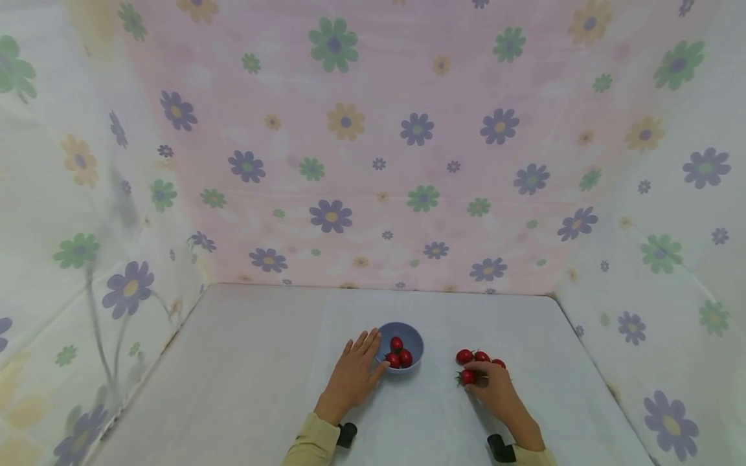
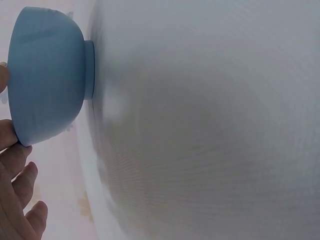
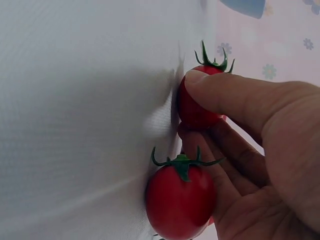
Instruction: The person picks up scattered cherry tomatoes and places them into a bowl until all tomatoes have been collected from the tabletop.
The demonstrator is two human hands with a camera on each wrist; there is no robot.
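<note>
A small blue bowl (image 1: pixel 415 336) stands on the table with three red cherry tomatoes (image 1: pixel 396 343) inside it. My left hand (image 1: pixel 351 378) rests against the bowl's left side, fingers mostly straight, thumb near its front rim. In the left wrist view, fingertips (image 2: pixel 15 155) touch the bowl (image 2: pixel 47 75) near its rim. Right of the bowl, my right hand (image 1: pixel 495 388) pinches a cherry tomato (image 1: pixel 467 377) with a green calyx between thumb and fingers. The right wrist view shows this held tomato (image 3: pixel 197 107) at the tabletop, with another tomato (image 3: pixel 180 202) beside the fingers.
Several loose cherry tomatoes (image 1: pixel 464 356) lie just beyond my right hand, partly hidden by it. A white cloth covers the table (image 1: pixel 262 362). Flower-patterned fabric walls (image 1: pixel 373 188) stand at the back and both sides.
</note>
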